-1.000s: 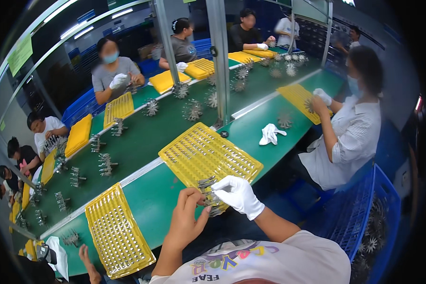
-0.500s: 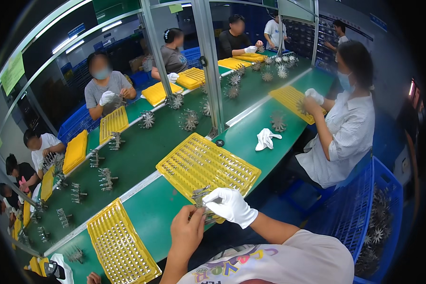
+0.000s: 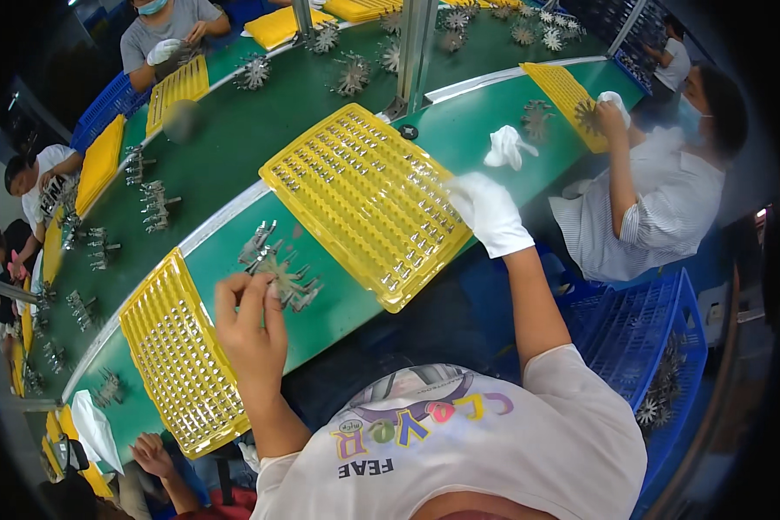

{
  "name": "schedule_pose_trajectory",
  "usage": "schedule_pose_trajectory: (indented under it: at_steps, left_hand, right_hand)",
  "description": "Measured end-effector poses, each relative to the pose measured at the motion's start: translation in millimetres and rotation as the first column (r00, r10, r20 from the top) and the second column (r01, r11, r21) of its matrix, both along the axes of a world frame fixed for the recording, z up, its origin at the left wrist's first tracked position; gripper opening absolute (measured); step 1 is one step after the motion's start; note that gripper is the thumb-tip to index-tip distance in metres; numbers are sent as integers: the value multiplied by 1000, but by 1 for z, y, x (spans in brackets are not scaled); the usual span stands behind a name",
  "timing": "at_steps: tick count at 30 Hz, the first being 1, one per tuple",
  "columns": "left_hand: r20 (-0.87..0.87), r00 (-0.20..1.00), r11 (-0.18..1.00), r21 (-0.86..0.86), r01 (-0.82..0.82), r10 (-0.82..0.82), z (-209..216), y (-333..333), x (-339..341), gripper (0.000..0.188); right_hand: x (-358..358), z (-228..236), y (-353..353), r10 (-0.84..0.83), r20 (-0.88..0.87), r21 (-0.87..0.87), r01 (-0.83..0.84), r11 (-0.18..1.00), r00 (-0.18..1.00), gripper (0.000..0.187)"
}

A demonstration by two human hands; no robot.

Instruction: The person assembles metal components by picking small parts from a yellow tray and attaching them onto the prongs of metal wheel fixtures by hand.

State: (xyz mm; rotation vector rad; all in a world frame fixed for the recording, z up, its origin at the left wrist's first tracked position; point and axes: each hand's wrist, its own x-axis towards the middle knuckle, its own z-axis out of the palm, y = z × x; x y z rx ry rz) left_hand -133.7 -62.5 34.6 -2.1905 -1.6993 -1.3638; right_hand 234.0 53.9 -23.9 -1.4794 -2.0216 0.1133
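My bare left hand pinches a grey metal star-shaped rack with prongs around its hub and small shiny parts on some of them. It is held over the green table, left of a yellow ridged tray. Rows of small shiny metal parts lie in the tray, mostly along its far left and right sides; grooves show bare between them. At the tray's right edge is my white-gloved right hand, fingers together and reaching down to the parts. Whatever its fingertips hold is hidden.
Another filled yellow tray lies to the left, with another person's hand near it. A white glove and a star rack sit at the right. Co-workers surround the green table. A blue crate stands at lower right.
My hands were together over the tray's near corner; they have parted. The left moved left with the star rack, the right went to the tray's right edge. The view has tilted downward.
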Motion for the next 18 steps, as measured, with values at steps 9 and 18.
schedule_pose_trajectory:
  at_steps: [9,18]
  left_hand:
    - [34,999,998,-63,23,-21,1,-13,2,13]
    - [73,996,998,-20,56,-55,10,-5,5,19]
  right_hand:
    - [-30,-11,31,135,525,-68,-116,991,841,6]
    - [-26,9,53,390,541,-132,-383,914,745,10]
